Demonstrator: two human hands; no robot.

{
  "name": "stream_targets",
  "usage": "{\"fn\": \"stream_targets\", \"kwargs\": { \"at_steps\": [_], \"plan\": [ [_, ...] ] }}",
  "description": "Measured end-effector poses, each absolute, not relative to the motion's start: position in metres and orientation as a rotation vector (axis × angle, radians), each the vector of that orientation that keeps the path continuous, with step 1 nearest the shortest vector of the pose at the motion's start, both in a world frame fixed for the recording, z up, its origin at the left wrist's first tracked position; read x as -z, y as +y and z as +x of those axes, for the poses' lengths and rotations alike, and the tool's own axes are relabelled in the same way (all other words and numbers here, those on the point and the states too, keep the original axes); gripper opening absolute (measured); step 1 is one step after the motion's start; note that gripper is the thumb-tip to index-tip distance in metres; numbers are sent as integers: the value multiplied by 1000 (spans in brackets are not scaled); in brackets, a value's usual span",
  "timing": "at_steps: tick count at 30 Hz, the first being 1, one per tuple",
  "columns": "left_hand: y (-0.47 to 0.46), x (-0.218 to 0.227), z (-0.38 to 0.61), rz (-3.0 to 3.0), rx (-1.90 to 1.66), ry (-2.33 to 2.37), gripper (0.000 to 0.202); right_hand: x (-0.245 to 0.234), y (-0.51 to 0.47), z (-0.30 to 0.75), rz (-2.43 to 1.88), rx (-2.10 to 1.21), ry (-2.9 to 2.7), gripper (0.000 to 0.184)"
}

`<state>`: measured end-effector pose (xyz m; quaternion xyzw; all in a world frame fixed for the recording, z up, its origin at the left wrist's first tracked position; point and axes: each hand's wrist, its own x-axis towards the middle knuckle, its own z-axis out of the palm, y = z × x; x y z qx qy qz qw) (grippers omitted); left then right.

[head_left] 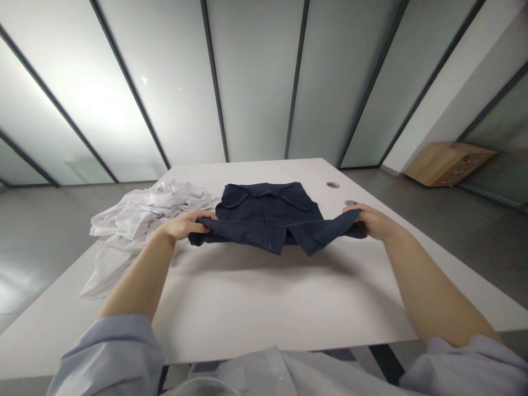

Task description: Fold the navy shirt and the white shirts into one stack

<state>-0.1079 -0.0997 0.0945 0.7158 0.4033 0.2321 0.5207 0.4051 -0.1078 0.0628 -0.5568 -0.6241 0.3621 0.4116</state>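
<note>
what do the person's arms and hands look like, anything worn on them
The left hand and right hand are bare, with no gloves, rings or watch visible. The left sleeve and right sleeve are loose, pale blue-grey, and stop near the elbows.

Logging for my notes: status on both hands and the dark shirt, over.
Holding dark shirt: left hand, right hand. Near edge lifted off table. Nearby, white pile by left hand.

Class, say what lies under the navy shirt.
Under the shirt, white table; left hand and right hand hold its near edge raised. Beneath its rear part is covered.
</note>
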Motion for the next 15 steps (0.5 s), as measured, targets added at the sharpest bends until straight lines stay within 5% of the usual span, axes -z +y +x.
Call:
{"fn": "stream_targets", "kwargs": {
  "at_steps": [6,12,15],
  "plan": [
    [-92,-113,-108,1471,-964,764,32,-94,-104,409,-1112,-955,-1114,15],
    [9,-95,-75,1287,-1453,1111,21,-103,-15,389,-1139,-851,-1122,18],
    [50,-69,-57,1263,-1493,1541,34,-84,31,378,-1349,-666,-1178,26]
  ]
}}
